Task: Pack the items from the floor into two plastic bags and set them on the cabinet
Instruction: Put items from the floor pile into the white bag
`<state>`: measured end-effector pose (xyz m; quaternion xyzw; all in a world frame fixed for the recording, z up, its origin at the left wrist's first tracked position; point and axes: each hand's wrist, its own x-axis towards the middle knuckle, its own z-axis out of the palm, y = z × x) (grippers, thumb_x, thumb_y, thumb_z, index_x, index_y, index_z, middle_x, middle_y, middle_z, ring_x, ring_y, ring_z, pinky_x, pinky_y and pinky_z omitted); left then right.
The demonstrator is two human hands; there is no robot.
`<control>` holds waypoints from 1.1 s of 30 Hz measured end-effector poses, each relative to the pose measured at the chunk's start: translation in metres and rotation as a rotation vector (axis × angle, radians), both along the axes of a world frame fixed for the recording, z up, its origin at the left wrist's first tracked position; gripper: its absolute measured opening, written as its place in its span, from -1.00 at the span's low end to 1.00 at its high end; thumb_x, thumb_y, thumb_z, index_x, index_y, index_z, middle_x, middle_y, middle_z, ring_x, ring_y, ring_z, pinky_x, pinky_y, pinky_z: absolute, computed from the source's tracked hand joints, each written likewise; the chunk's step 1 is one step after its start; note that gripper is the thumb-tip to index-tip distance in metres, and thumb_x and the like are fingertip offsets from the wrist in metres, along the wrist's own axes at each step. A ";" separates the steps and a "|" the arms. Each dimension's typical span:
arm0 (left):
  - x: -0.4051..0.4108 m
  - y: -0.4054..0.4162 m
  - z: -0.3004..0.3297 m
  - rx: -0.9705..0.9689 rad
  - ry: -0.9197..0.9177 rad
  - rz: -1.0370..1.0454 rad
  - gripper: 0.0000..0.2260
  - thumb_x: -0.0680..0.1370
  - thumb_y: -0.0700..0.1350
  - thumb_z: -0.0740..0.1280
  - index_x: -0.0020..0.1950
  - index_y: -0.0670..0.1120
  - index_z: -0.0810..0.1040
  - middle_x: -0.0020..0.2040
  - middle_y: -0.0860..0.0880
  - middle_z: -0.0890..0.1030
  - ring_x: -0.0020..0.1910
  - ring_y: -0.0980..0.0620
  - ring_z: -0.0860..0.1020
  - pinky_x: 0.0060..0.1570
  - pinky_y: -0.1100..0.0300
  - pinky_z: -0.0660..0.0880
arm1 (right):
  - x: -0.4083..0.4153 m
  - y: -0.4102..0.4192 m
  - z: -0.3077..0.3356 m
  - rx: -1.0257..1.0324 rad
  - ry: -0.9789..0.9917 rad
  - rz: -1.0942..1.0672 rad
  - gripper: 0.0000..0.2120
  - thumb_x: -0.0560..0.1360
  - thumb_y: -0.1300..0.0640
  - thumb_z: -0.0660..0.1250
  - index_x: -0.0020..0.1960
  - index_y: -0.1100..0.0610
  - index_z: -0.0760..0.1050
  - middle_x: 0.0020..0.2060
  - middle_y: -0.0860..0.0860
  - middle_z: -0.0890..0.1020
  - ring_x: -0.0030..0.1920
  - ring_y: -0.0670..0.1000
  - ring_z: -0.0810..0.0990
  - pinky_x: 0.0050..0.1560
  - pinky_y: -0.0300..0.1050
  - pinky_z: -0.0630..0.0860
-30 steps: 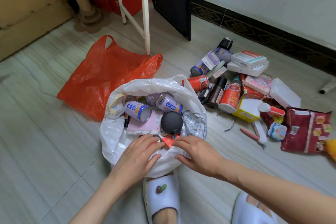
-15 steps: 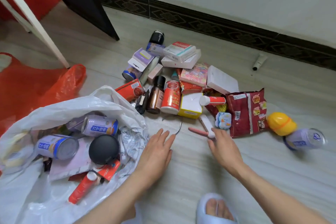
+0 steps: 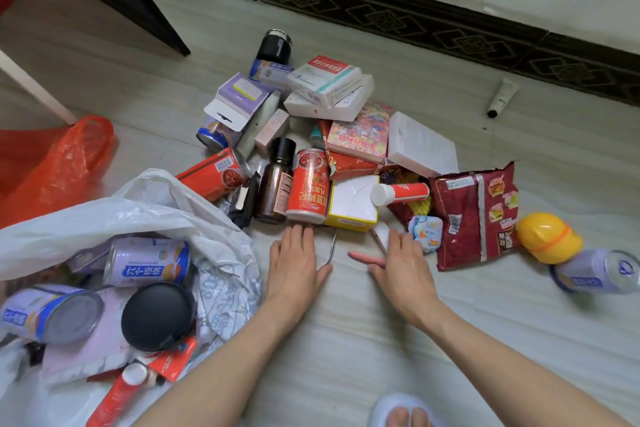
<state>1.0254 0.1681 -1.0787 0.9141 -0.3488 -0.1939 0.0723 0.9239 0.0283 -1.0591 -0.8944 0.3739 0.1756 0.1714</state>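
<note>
A white plastic bag (image 3: 162, 204) lies open on the tiled floor (image 3: 381, 340) at the lower left, holding two lavender cans (image 3: 147, 262) with blue Chinese lettering, a round black lid (image 3: 157, 315), a red tube (image 3: 117, 395) and flat pink packaging. An orange-red plastic bag (image 3: 59, 166) lies flat behind it, toward the left edge. Both of the person's hands reach forward, fingers straight and gripping nothing: the left hand (image 3: 294, 263) just short of a red drink can (image 3: 307, 185) printed with Chinese characters, the right hand (image 3: 403, 267) over a pink-handled tool (image 3: 363, 257) on the floor. The unpacked heap sits mid-floor: a brown bottle (image 3: 277, 184), a yellow-and-white box (image 3: 351, 203), a dark red snack packet (image 3: 476, 215) with a barcode, stacked white boxes (image 3: 329, 87), a black jar (image 3: 275, 45). A yellow toy helmet (image 3: 547, 236) and another lavender can (image 3: 595, 270) lie at the right; a small tube (image 3: 502, 95) rests by the patterned skirting. Most writing is too small to read.
</note>
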 end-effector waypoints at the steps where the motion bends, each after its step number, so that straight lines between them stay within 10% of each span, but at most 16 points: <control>1: -0.001 0.000 -0.001 -0.014 0.002 0.009 -0.41 0.51 0.14 0.21 0.41 -0.14 0.14 0.35 -0.10 0.25 0.35 -0.09 0.22 0.31 0.08 0.17 | 0.001 -0.001 -0.001 -0.014 0.006 0.004 -0.40 0.48 0.03 0.29 0.40 0.21 0.12 0.26 0.13 0.34 0.25 0.14 0.32 0.21 -0.04 0.34; 16: -0.023 0.064 0.083 -0.395 0.075 0.132 -0.39 0.40 -0.08 0.43 0.37 -0.23 0.32 0.27 -0.16 0.40 0.29 -0.09 0.38 0.28 0.29 0.15 | -0.020 0.027 0.028 0.233 -0.100 -0.234 -0.54 0.51 -0.22 0.12 -0.11 0.21 0.40 -0.16 0.13 0.53 -0.09 0.17 0.52 -0.14 -0.11 0.35; 21: -0.017 0.120 0.110 -0.426 0.041 0.276 -0.40 0.30 -0.16 0.52 0.29 -0.26 0.42 0.19 -0.17 0.47 0.19 -0.13 0.48 0.23 0.27 0.24 | -0.012 0.055 0.050 0.351 -0.212 -0.107 -0.79 0.48 0.06 0.24 -0.30 0.01 0.29 -0.36 -0.08 0.45 -0.24 0.05 0.45 -0.39 -0.21 0.26; 27: -0.006 0.212 0.127 -0.439 -0.063 0.588 -0.42 0.29 -0.21 0.53 0.26 -0.23 0.44 0.14 -0.17 0.47 0.14 0.00 0.42 0.13 0.33 0.26 | 0.024 0.100 0.088 0.695 -0.443 -0.224 -0.92 0.40 0.17 0.35 -0.18 0.18 0.48 -0.29 0.06 0.58 -0.28 0.01 0.56 -0.25 -0.07 0.57; 33: -0.004 0.286 0.119 -0.226 -0.052 0.894 -0.42 0.31 -0.17 0.53 0.28 -0.24 0.44 0.18 -0.24 0.47 0.21 -0.21 0.44 0.20 -0.03 0.37 | 0.069 0.181 0.095 0.706 -0.336 0.148 -0.90 0.36 0.12 0.31 -0.30 0.11 0.46 -0.39 -0.02 0.52 -0.30 -0.02 0.48 -0.22 -0.02 0.46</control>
